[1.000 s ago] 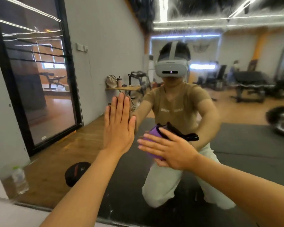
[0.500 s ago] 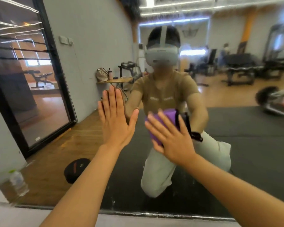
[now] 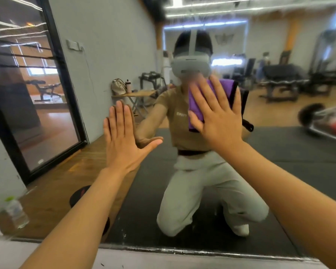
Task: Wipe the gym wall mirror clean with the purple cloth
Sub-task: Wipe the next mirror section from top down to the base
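The gym wall mirror (image 3: 279,167) fills almost the whole view, and its lower edge runs along the bottom. My right hand (image 3: 217,115) presses the purple cloth (image 3: 197,105) flat against the glass with fingers spread, at about head height of the reflected kneeling person. The cloth has a dark trim and shows to the left of and above my fingers. My left hand (image 3: 122,140) lies flat on the glass to the left, fingers together and thumb out, holding nothing.
A clear plastic bottle (image 3: 16,212) shows at the lower left by the mirror's edge. A dark round object (image 3: 80,195) lies on the reflected wood floor. The reflection shows a black-framed glass door (image 3: 33,105), a small table with a bag, benches and a barbell.
My right hand has swept the purple cloth up and to the right on the glass, from chest height to head height of the reflection. My left hand has stayed flat on the mirror.
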### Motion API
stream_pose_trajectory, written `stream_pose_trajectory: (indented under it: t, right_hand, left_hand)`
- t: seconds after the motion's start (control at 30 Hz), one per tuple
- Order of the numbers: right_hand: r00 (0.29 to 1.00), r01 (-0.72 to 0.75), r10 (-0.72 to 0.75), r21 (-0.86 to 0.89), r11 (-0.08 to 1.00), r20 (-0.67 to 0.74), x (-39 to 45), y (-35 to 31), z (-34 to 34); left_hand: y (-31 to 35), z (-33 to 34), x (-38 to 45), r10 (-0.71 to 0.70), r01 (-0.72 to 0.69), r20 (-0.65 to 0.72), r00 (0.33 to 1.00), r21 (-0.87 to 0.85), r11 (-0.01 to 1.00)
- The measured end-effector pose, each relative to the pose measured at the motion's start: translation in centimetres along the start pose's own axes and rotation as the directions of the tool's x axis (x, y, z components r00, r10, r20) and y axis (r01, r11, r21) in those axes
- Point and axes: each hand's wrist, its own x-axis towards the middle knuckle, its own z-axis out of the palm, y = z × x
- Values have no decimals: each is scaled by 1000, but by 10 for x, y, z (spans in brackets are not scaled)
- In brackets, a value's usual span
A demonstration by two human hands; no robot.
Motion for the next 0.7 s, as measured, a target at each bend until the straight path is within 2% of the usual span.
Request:
stream_pose_trajectory:
  t: [0.07, 0.17, 0.3, 0.4, 0.57, 0.7]
  right_hand:
    - [999, -50, 50, 10, 999, -19, 2, -5, 0]
    - [994, -103, 102, 46, 994, 28, -45, -22, 2]
    - [979, 44, -62, 95, 995, 195, -159, -42, 4]
    - [961, 106, -124, 83, 991, 245, -198, -41, 4]
    - [964, 139, -166, 138, 981, 209, -156, -12, -4]
    - [995, -29, 23, 68, 997, 93, -61, 29, -9]
  left_hand:
    - [3, -2, -1, -8, 8, -17, 1000, -10, 1000]
    - [19, 0, -2, -75, 72, -79, 994, -32, 997]
    - [42, 4, -2, -229, 225, -78, 970, -58, 973]
    - [57, 9, -8, -270, 250, -125, 955, -154, 956]
    - [88, 32, -16, -242, 179, -257, 936, -246, 953]
    - [98, 41, -13, -300, 213, -315, 901, -283, 935]
